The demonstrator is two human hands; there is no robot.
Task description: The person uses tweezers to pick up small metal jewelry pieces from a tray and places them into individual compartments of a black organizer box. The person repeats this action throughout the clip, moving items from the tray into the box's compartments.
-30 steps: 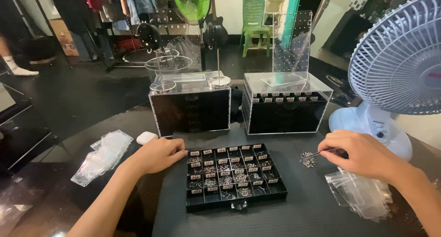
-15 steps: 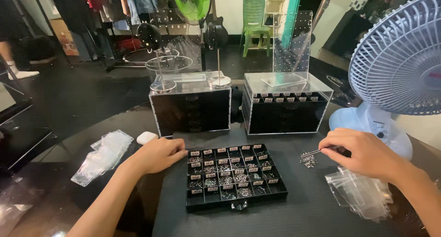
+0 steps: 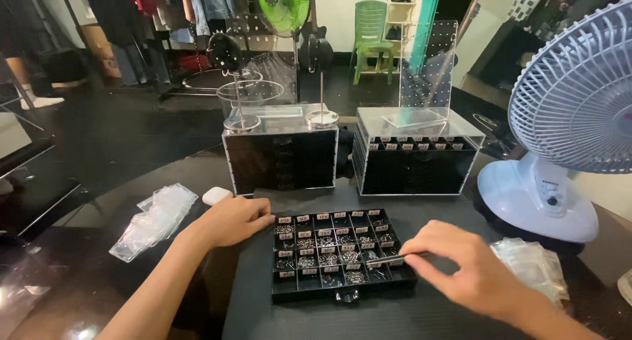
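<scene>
The right hand (image 3: 464,264) pinches a thin metal tool (image 3: 395,257), probably tweezers, whose tip reaches over the right-hand compartments of the tray (image 3: 342,256). The left hand (image 3: 232,219) lies loosely curled, holding nothing, with its fingertips against the tray's left rim. The tray is black, flat and divided into many small cells, most with little metal parts and small labels, and it sits on a dark mat (image 3: 263,313) on the desk (image 3: 99,294), between the two hands.

Just behind the left hand lies a small white case (image 3: 216,195), and left of that a heap of clear bags (image 3: 155,218). A second heap of bags (image 3: 533,264) lies beside the right hand. Behind the tray stand two black drawer boxes, the left box (image 3: 280,157) carrying slim stands, the right box (image 3: 416,161) a clear pegged panel. A white fan (image 3: 566,136) stands at the right, near the right box. Nothing lies between the hands and the tray.
</scene>
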